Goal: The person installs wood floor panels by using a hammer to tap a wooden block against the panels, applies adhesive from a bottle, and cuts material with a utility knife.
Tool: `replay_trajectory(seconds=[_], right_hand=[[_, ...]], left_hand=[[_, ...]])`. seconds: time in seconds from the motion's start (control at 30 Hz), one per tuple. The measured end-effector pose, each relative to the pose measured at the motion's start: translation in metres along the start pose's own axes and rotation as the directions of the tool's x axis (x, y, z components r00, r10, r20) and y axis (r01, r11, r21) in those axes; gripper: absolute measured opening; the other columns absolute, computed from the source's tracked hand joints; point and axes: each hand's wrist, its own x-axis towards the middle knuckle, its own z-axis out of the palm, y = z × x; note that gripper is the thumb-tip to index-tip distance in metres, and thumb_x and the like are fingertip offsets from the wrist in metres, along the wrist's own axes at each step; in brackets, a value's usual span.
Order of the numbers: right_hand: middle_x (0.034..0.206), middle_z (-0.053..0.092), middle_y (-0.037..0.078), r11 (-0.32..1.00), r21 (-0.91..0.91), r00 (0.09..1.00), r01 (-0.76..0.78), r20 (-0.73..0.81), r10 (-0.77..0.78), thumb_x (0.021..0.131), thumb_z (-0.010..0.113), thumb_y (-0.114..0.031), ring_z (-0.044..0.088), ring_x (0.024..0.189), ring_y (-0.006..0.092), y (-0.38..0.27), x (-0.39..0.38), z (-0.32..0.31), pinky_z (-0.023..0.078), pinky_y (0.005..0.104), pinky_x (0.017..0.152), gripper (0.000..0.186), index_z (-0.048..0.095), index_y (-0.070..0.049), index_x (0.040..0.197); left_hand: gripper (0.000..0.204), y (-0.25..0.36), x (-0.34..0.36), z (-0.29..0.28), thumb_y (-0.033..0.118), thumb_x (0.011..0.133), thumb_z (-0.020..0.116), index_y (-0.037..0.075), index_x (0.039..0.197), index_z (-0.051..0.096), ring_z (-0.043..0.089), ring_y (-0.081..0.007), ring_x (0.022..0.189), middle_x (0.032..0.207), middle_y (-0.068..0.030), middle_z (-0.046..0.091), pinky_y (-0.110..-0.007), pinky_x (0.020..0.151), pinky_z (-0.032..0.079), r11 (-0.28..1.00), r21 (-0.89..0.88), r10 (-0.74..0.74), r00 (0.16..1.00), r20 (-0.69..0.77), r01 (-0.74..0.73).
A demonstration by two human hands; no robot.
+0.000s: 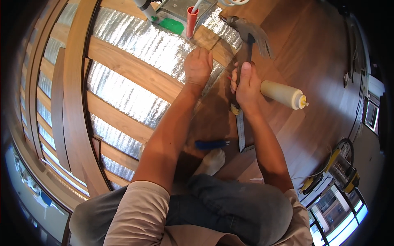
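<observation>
My right hand is wrapped round the handle of a claw hammer. The hammer's dark head points up and away, with its claw toward the right. My left hand is closed with its fingers bunched together, low at the end of a short wood piece by the edge of the laid boards. Whatever those fingers pinch, if anything, is hidden. Just right of my right hand lies a cream squeeze bottle with a yellowish tip. A metal square rests below the hammer handle.
Wooden battens cross silvery foil on the left, with long loose boards over them. A red tube with white pipe stands ahead. Brown floorboards spread right. A blue-handled tool lies near my foot; a yellow-black vacuum stands lower right.
</observation>
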Motion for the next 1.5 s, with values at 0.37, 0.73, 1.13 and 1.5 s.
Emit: replay_trajectory(seconds=[0.37,0.73,1.13,1.5], right_hand=[[0.059,0.051,0.001,0.997,-0.075,1.0,0.013,-0.017,-0.014,0.108,0.048,-0.041,0.045,0.048,0.0083,-0.021,-0.017,-0.026,0.037,0.0269,0.046,0.043,0.056,-0.002,0.092],[0.067,0.055,0.002,0.924,-0.379,0.992,-0.058,-0.122,0.012,0.107,0.054,-0.031,0.049,0.057,0.0082,0.05,-0.129,-0.088,0.041,0.0272,0.052,0.029,0.061,-0.003,0.102],[0.092,0.071,0.019,0.56,-0.822,0.906,0.106,-0.153,-0.396,0.088,0.079,-0.031,0.07,0.08,0.038,0.064,-0.154,-0.111,0.057,0.0418,0.067,0.037,0.07,-0.003,0.111],[0.093,0.071,0.014,0.49,-0.864,0.903,0.111,-0.118,-0.413,0.085,0.081,-0.036,0.071,0.079,0.0351,0.094,-0.156,-0.126,0.057,0.0411,0.068,0.041,0.07,-0.005,0.108]], left_hand=[[0.015,0.005,0.003,-0.003,0.015,0.089,0.072,0.008,0.085,0.06,0.062,-0.0335,0.074,0.084,-0.0106,0.061,-0.043,0.064,0.051,1.0,0.002,0.026,0.999,-0.021,-0.026],[0.021,0.031,0.042,-0.026,0.021,0.092,0.069,0.006,0.081,0.057,0.064,-0.0363,0.066,0.076,-0.014,0.063,-0.045,0.06,0.052,0.993,0.06,0.098,0.992,0.076,-0.102],[0.018,0.004,-0.021,-0.099,0.011,0.088,0.07,0.007,0.078,0.055,0.059,-0.0317,0.07,0.076,-0.011,0.055,-0.043,0.06,0.049,0.978,0.095,0.172,0.977,0.128,-0.185],[0.017,-0.017,-0.047,-0.108,0.01,0.087,0.07,0.007,0.08,0.054,0.056,-0.0319,0.075,0.082,-0.0112,0.053,-0.044,0.067,0.047,0.941,0.118,0.281,0.926,0.253,-0.318]])
